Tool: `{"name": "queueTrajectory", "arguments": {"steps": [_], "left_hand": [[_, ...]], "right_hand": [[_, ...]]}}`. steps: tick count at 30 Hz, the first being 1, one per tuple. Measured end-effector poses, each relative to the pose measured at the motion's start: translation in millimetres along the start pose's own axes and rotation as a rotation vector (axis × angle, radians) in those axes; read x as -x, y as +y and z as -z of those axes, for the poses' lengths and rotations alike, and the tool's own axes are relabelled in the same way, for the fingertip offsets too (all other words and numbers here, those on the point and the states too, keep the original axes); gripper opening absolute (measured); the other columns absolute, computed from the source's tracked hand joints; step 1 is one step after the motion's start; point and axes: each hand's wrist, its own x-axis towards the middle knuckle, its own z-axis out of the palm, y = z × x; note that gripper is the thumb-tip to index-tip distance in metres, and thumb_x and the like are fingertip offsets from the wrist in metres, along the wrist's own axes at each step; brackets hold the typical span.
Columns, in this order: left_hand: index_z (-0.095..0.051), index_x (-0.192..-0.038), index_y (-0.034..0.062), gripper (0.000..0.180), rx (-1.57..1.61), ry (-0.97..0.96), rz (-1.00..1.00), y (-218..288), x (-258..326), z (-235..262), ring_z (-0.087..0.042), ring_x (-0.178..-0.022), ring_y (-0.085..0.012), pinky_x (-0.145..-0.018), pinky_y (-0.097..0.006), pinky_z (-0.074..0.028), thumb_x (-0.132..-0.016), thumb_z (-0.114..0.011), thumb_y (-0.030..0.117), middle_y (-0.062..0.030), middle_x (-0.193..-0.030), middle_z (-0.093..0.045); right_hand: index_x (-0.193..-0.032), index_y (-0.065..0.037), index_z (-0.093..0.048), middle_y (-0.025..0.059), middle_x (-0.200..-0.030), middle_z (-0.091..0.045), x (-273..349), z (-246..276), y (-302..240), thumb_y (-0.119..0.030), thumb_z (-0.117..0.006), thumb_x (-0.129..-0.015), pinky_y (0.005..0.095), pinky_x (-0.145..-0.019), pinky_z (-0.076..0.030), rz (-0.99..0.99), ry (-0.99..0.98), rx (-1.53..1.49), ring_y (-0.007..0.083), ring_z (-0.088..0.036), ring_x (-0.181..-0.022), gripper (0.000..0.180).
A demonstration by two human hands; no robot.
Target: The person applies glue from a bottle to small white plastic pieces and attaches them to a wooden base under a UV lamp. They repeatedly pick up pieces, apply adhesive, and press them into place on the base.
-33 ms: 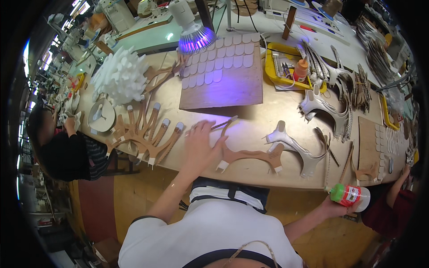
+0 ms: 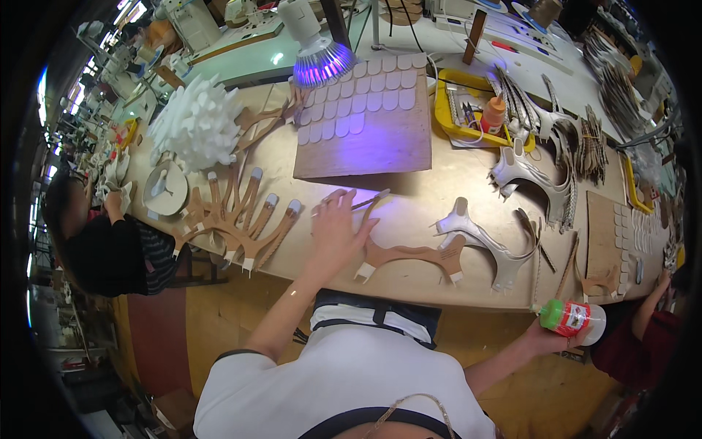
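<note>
Gripping green-capped bottle (image 2: 576, 320) in right hand (image 2: 547, 339) near table (image 2: 417, 197) edge; holding left hand (image 2: 336, 228) at tan strap piece (image 2: 413, 253), near board (image 2: 373, 157) lit purple by lamp (image 2: 322, 66).

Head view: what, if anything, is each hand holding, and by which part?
Right hand: the green-capped bottle, by its labelled body. Left hand: at the tan strap piece; grip cannot be told.

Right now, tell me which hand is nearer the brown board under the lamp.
Left. The left hand is just in front of the brown board; the right hand, holding a bottle, is far to the right, by the near edge of the table.
</note>
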Motion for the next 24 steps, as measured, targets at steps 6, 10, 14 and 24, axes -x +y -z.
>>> {"name": "queueTrajectory", "arguments": {"steps": [6, 10, 14, 24], "left_hand": [[-0.064, -0.094, 0.0015, 0.017, 0.589, -0.315, 0.375, -7.4, -15.5, -38.7, -0.066, -0.072, -0.0263, -0.066, -0.033, -0.051, -0.079, -0.069, 0.009, -0.0108, -0.085, -0.069], [-0.065, -0.095, 0.0058, 0.02, 0.635, 0.051, 0.027, -7.8, -18.5, -10.5, -0.065, -0.071, -0.0246, -0.063, -0.033, -0.05, -0.076, -0.069, 0.003, -0.0075, -0.091, -0.07], [-0.066, -0.093, 0.0055, 0.026, 0.615, 0.219, -0.139, -10.7, -41.3, 2.2, -0.065, -0.07, -0.021, -0.063, -0.031, -0.049, -0.068, -0.073, -0.002, -0.0086, -0.092, -0.07], [-0.064, -0.092, 0.0058, 0.029, 0.731, 0.291, 0.047, -33.2, -75.3, -10.4, -0.064, -0.068, -0.0191, -0.065, -0.029, -0.048, -0.066, -0.073, -0.004, -0.0097, -0.097, -0.069]], "right_hand": [[-0.124, 0.001, -0.044, 0.0153, -0.095, -0.054, 30.3, -39.3, 17.1, -0.045, -0.062, -0.08, 0.0317, -0.065, -0.048, -0.282, -0.343, -0.2, 0.022, -0.056, -0.088, 0.066], [-0.129, 0.002, -0.037, 0.0208, -0.113, -0.048, 60.7, -91.3, 61.2, -0.047, -0.07, -0.072, 0.0351, -0.064, -0.049, -0.679, -0.867, -0.581, 0.0257, -0.053, -0.095, 0.082], [-0.123, 0.005, -0.04, 0.0307, -0.144, -0.023, 108.6, -155.3, 111.0, -0.044, -0.08, -0.06, 0.0372, -0.063, -0.055, -0.843, -1.145, -0.469, 0.0361, -0.056, -0.095, 0.089], [-0.116, 0.0, -0.038, 0.0117, -0.079, -0.051, 165.6, -229.3, 182.6, -0.051, -0.075, -0.063, 0.0342, -0.059, -0.052, -0.852, -1.247, -0.418, 0.0222, -0.055, -0.064, 0.082]]}}
